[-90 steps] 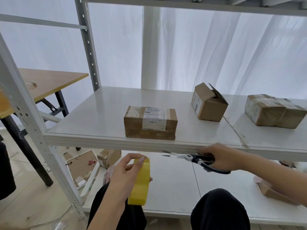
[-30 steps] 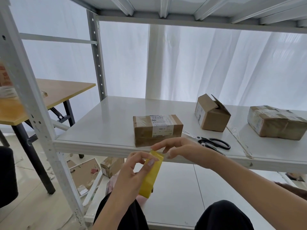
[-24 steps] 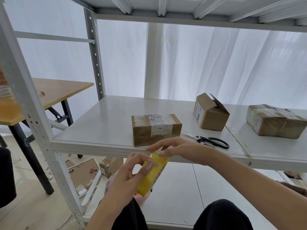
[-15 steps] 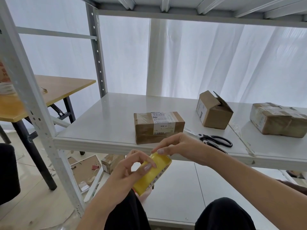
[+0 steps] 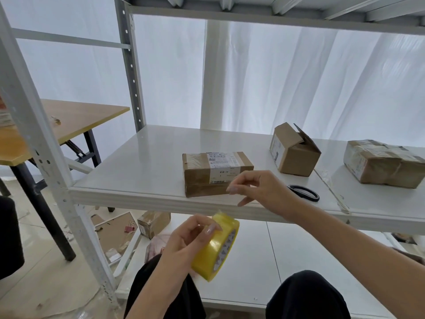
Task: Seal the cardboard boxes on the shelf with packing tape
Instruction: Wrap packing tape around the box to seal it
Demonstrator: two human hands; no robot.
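My left hand (image 5: 190, 240) grips a yellow roll of packing tape (image 5: 216, 248) below the shelf edge, and a short tab of tape stands up from the top of the roll. My right hand (image 5: 259, 189) hovers above the roll, in front of a flat labelled cardboard box (image 5: 216, 171) near the shelf's front edge. Its fingers are loosely curled and I see nothing between them. A small box with open flaps (image 5: 294, 153) stands further back on the right. A taped box (image 5: 381, 162) lies at the far right.
Black-handled scissors (image 5: 303, 192) lie on the white shelf (image 5: 142, 162) just right of my right hand. A grey upright post (image 5: 46, 157) stands at the left, a wooden table (image 5: 76, 116) beyond it. Cardboard scraps and a small box (image 5: 154, 223) litter the floor.
My right hand put the scissors on the shelf, came to the tape roll, then lifted off it to in front of the flat box. My left hand tilted the roll.
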